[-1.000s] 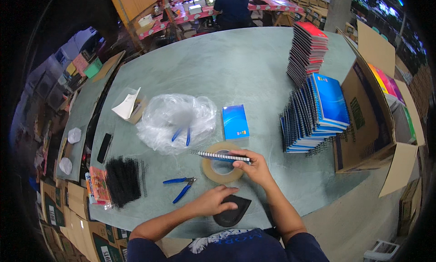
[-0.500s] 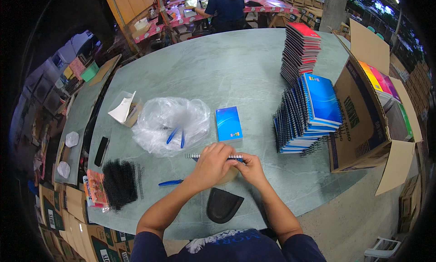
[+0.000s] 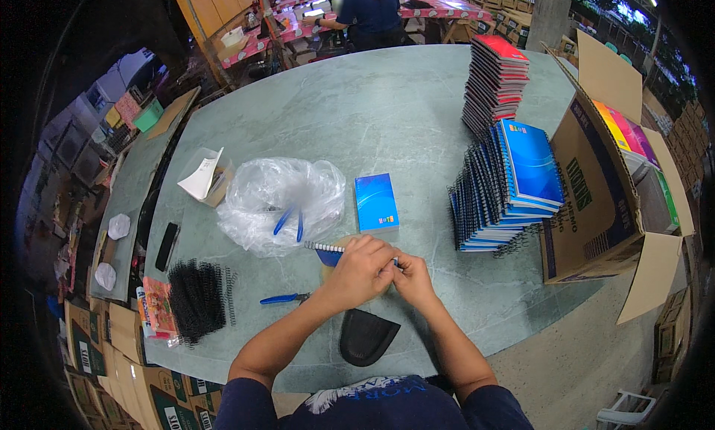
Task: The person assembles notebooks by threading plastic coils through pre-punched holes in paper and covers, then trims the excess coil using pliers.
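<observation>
My left hand (image 3: pixel 360 270) is closed over a small blue notebook (image 3: pixel 328 256), with a spiral coil (image 3: pixel 313 245) running along its top edge and sticking out past its left end. My right hand (image 3: pixel 414 282) pinches the notebook's right end, close against the left hand; the fingertips partly hide each other. Under the hands a round tan thing shows in part. Beside my left forearm lies a pair of blue-handled pliers (image 3: pixel 283 299). A blue-covered pad (image 3: pixel 377 203) lies just beyond the hands, and a black curved pad (image 3: pixel 368 337) sits nearer to me.
Stacked blue spiral notebooks (image 3: pixel 495 191), a red stack (image 3: pixel 495 83) and an open carton (image 3: pixel 588 199) stand at right. At left are a clear plastic bag (image 3: pixel 261 206) with blue handles on it, black coils (image 3: pixel 196 302) and a small box (image 3: pixel 208 180). A person (image 3: pixel 369 16) sits beyond the table.
The notebook has tilted, so more of its blue cover shows at the left. My left hand has shifted slightly right along it, closer to my right hand.
</observation>
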The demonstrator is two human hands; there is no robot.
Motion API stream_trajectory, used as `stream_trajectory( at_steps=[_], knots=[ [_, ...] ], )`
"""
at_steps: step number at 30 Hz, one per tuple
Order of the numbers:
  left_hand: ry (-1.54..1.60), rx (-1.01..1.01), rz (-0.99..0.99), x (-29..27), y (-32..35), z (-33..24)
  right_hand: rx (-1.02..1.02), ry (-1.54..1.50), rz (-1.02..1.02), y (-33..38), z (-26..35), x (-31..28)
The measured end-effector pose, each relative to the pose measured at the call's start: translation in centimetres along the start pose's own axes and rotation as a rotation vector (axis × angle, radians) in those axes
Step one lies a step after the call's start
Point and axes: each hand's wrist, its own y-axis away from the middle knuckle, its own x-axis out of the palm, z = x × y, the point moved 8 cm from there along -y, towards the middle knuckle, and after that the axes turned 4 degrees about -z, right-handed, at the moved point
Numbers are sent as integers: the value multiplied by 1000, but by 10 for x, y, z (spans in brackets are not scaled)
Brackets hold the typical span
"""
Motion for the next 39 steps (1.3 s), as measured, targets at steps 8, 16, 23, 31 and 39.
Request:
stream_trajectory(
  at_steps=[8,16,23,31,39],
  knots=[
    [-5,-115,-8,-7,6,11,-129,309,-43,6,46,8],
    [404,-554,-360,-61,50,68,64,-426,-112,4,47,-13],
    [797,-696,-302,-34,74,79,-821,318,-442,50,245,-95],
    [721,-558,-161,-6,73,58,-571,1014,-328,2,220,-168],
    [770,-575,-210,-13,70,60,-569,1043,-267,4,224,-170]
  ],
)
